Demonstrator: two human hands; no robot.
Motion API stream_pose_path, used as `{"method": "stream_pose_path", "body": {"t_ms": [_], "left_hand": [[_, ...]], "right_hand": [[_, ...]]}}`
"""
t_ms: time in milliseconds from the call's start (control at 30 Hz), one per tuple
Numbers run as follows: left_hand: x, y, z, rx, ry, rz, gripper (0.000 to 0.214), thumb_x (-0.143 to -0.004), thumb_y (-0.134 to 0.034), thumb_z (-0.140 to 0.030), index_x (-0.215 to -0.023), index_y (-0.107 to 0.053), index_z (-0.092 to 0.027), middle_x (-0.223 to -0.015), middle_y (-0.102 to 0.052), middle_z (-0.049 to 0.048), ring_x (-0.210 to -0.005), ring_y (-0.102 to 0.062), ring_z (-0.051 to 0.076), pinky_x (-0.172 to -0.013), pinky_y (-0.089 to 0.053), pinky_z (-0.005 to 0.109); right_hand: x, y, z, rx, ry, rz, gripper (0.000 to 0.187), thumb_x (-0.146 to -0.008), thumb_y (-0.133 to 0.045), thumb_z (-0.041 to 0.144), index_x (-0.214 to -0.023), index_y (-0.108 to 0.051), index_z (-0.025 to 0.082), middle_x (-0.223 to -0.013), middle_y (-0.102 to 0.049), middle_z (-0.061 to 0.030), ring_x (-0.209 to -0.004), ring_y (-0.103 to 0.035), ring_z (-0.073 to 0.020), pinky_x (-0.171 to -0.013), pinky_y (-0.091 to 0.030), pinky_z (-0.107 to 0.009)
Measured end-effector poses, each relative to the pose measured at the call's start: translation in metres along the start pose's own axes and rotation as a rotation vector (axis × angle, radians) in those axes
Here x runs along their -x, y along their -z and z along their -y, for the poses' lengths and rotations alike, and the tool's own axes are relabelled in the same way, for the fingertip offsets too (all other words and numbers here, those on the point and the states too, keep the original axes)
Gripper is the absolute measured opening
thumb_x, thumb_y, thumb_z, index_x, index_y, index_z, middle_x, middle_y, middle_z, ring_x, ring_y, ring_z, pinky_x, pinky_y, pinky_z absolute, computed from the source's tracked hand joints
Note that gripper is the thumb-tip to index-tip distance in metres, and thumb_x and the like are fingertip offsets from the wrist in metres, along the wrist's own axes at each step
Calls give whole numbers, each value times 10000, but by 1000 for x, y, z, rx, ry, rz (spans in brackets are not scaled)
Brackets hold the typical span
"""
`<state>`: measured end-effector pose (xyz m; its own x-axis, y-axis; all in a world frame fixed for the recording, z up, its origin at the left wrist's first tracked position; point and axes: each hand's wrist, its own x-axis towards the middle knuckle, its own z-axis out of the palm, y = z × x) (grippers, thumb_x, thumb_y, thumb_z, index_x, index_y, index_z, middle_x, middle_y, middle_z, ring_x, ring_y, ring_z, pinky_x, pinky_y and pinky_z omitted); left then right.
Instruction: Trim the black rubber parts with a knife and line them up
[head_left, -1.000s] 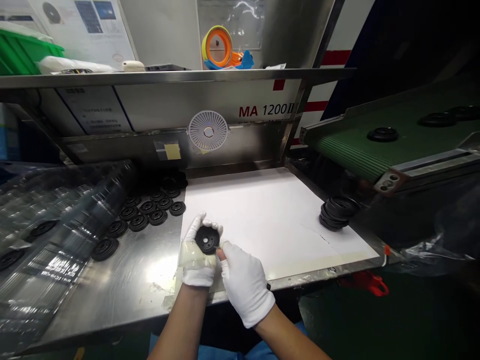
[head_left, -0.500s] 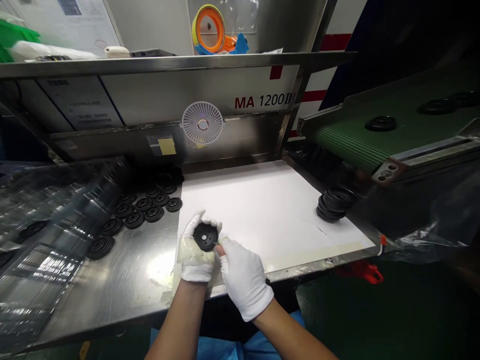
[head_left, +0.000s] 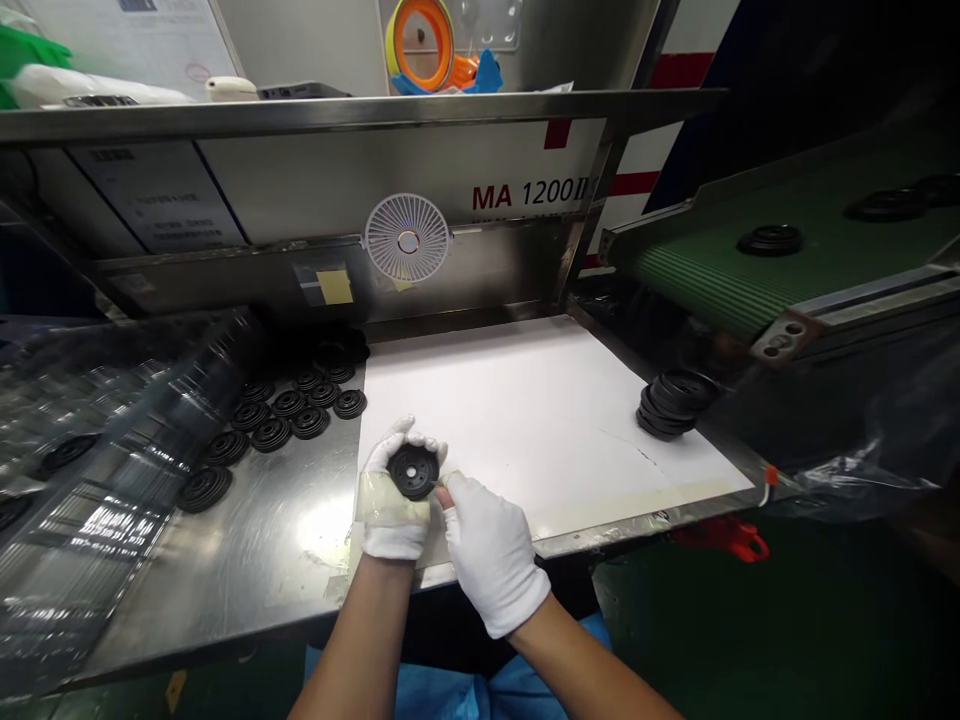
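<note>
this is a factory production line: a green ribbed conveyor belt (head_left: 709, 275) is carrying round black moulded parts (head_left: 770, 240) beside a stainless steel workbench (head_left: 255, 560), below a brushed steel machine housing (head_left: 322, 175) lettered "ma 1200".

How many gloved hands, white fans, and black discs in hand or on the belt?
Gloved hands, left hand and right hand: 2
White fan: 1
Black disc in left hand: 1
Black discs on green conveyor belt, in view: 3
Total: 7
</note>
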<state>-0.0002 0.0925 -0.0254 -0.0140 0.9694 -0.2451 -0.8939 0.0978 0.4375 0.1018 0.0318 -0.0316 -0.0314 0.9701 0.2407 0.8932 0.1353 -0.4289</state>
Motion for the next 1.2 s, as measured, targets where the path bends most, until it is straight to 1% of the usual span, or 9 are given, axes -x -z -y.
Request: {"method": "stream_pose_path", "body": {"t_ms": [167,300,367,533,700,800,900,1000,1200], "left_hand": [[-3,-3,3,40,-52,-48,143,-744,-606,-123,-869,-626,-189,-655,-566,-30,-659,-575,105,-794,-504,327],[3,2,-2,-57,57,54,323,-761,-560,-185,-1079,-608,-152,-885,-639,88,-860,-614,220,-788,-511,424],[5,3,-4,-93,115,101,358,-756,-539,-212,-1095,-602,-117,-889,-636,117,-845,-613,246,-749,-518,443],[1,0,1,-16,-9,-14,202,-745,-591,-164,-944,-626,-154,-673,-575,3,-656,-580,142,-725,-521,362],[0,-2,4,10,-67,-33,196,-749,-585,-118,-928,-624,-187,-706,-594,-10,-716,-603,123,-808,-512,348],[2,2,0,-47,57,27,301,-747,-560,-164,-1042,-617,-148,-872,-641,85,-859,-622,219,-791,-516,429],[3,6,-3,-68,133,70,321,-737,-545,-196,-1041,-619,-125,-812,-628,87,-778,-616,218,-729,-524,430],[0,5,1,-10,41,13,216,-737,-569,-154,-944,-628,-137,-675,-572,22,-655,-574,146,-709,-518,363],[-3,0,5,42,-78,-44,187,-756,-602,-136,-934,-618,-194,-672,-564,-26,-667,-573,100,-796,-501,323]], "right_hand": [[3,-1,10,-31,43,15,182,-939,-423,295,-793,-518,244,-747,-627,38,-655,-568,-143,-572,-217,-283],[2,1,3,-27,42,15,207,-957,-390,312,-831,-540,243,-775,-640,22,-679,-576,-150,-592,-234,-280],[1,2,-1,-23,28,10,201,-956,-392,311,-858,-552,240,-786,-645,16,-686,-579,-151,-596,-238,-279],[3,0,2,-47,14,7,160,-940,-428,291,-860,-558,244,-772,-642,31,-670,-574,-139,-585,-235,-276],[3,-1,9,-43,27,35,191,-932,-430,288,-788,-545,238,-736,-634,33,-649,-572,-138,-571,-225,-283],[2,1,4,-35,31,30,214,-953,-391,293,-825,-553,238,-760,-641,22,-670,-577,-141,-587,-237,-278],[1,1,-3,-14,10,15,206,-954,-393,305,-847,-557,241,-760,-641,21,-670,-573,-144,-589,-239,-274],[2,0,-1,-24,2,16,190,-948,-400,298,-855,-557,242,-771,-646,24,-667,-570,-140,-578,-239,-266],[5,-3,10,-46,36,56,203,-936,-409,269,-794,-546,228,-752,-641,20,-667,-572,-137,-582,-256,-263]]}}
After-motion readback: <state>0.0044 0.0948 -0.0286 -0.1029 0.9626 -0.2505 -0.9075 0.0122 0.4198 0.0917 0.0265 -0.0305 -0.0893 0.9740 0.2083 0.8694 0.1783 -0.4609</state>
